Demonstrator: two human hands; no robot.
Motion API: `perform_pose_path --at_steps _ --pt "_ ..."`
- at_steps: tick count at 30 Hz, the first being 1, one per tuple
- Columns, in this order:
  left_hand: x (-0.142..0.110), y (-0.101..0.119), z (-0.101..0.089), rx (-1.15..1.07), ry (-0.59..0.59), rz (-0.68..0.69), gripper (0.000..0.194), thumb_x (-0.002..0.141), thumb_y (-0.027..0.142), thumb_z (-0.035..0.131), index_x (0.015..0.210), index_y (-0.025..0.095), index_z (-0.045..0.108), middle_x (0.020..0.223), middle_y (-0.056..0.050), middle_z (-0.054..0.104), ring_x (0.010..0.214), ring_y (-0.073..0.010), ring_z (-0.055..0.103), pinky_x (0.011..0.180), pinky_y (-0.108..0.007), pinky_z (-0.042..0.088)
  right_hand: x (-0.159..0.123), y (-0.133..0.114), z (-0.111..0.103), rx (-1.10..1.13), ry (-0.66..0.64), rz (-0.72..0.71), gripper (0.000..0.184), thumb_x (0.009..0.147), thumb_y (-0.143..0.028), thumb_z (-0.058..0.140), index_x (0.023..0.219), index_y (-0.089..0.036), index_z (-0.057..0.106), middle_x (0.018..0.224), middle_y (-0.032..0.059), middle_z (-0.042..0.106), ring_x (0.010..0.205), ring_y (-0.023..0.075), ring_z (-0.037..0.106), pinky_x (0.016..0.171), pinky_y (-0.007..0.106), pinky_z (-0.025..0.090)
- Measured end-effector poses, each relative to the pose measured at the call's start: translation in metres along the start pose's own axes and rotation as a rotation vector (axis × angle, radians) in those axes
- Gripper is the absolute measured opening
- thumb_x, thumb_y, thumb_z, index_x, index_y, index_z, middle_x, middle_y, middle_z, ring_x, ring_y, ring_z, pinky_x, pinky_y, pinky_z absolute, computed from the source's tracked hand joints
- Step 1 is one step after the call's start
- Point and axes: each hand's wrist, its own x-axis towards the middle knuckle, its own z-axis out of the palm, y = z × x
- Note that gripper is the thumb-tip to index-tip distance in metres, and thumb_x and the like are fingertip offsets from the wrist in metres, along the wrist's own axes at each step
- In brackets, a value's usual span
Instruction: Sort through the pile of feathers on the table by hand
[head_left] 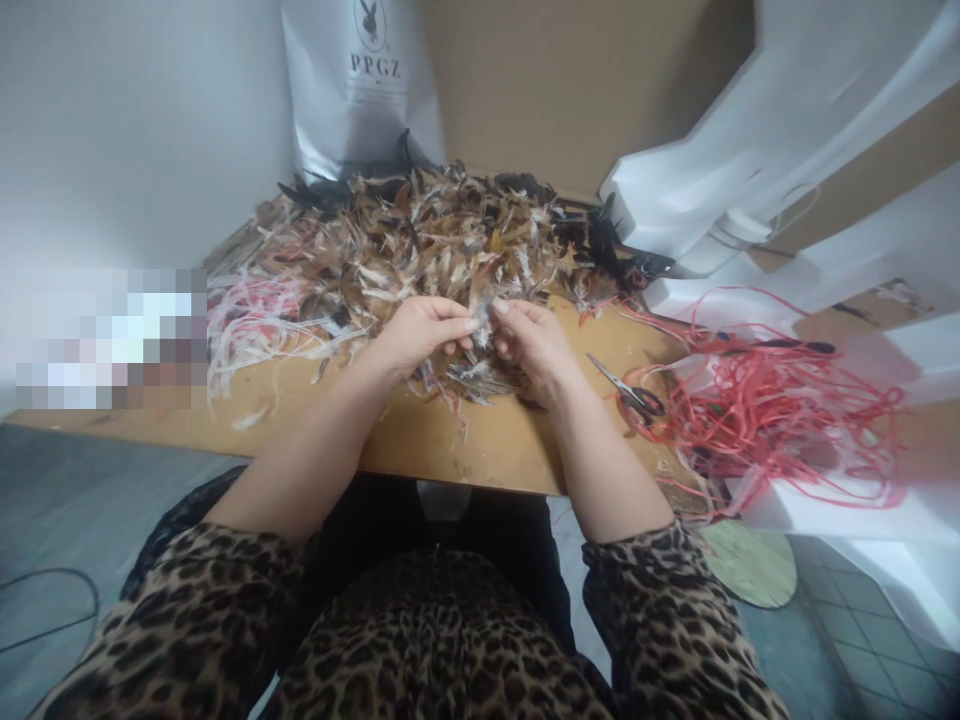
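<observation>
My left hand [429, 328] and my right hand [529, 335] meet over the front of the wooden table. Between their pinched fingertips is a feather [484, 305], brown and grey with a fluffy base. Just behind my hands spreads a large pile of feathers [420, 235] in brown, white and black. More feathers [476, 380] lie on the tabletop [420, 450] under my fingers. Blades open, a pair of scissors [634, 395] with dark handles rests to the right of my right forearm.
A tangle of red and pink plastic strips [772, 420] covers the table's right end. White and pink strands [255, 325] lie at the left. A white printed bag [364, 90] stands behind the pile. White sheeting [697, 190] hangs over the right side.
</observation>
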Motion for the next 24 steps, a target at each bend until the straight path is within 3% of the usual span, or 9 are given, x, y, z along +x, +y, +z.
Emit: perform_pose_path --at_steps 5,14,20,24 --pt "-0.0014 0.0002 0.0016 0.051 -0.008 0.000 0.013 0.069 0.023 0.079 0.068 0.012 0.072 0.057 -0.004 0.068 0.044 -0.0046 0.051 0.046 -0.016 0.037 0.0012 0.0040 0.0053 0.071 0.047 0.009 0.044 0.055 -0.049 0.086 0.066 -0.018 0.057 0.044 -0.0080 0.049 0.038 0.0035 0.037 0.037 0.017 0.026" --pt "0.0026 0.0007 -0.0004 -0.079 0.061 -0.080 0.013 0.069 0.021 0.080 0.071 0.011 0.073 0.057 -0.004 0.067 0.046 -0.0050 0.055 0.046 -0.014 0.038 0.0028 -0.0013 0.0024 0.139 0.058 0.042 0.044 0.052 -0.043 0.086 0.065 -0.019 0.052 0.042 -0.0088 0.049 0.037 0.0049 0.043 0.036 0.016 0.027" --pt "0.0029 0.0002 0.0001 -0.056 0.048 -0.098 0.011 0.068 0.019 0.080 0.069 0.011 0.072 0.057 -0.005 0.067 0.047 -0.0055 0.056 0.046 -0.015 0.039 0.0026 0.0040 0.0012 0.030 0.043 -0.022 0.039 0.061 -0.045 0.082 0.069 -0.019 0.055 0.044 -0.0085 0.049 0.038 0.0037 0.039 0.039 0.017 0.027" --pt "0.0038 -0.0034 -0.0012 -0.034 0.021 -0.080 0.013 0.067 0.021 0.081 0.068 0.011 0.073 0.057 -0.004 0.067 0.046 -0.0051 0.054 0.046 -0.015 0.039 0.0007 0.0060 0.0041 0.016 0.016 -0.026 0.037 0.061 -0.042 0.083 0.071 -0.019 0.056 0.046 -0.0092 0.048 0.040 0.0035 0.038 0.039 0.017 0.027"
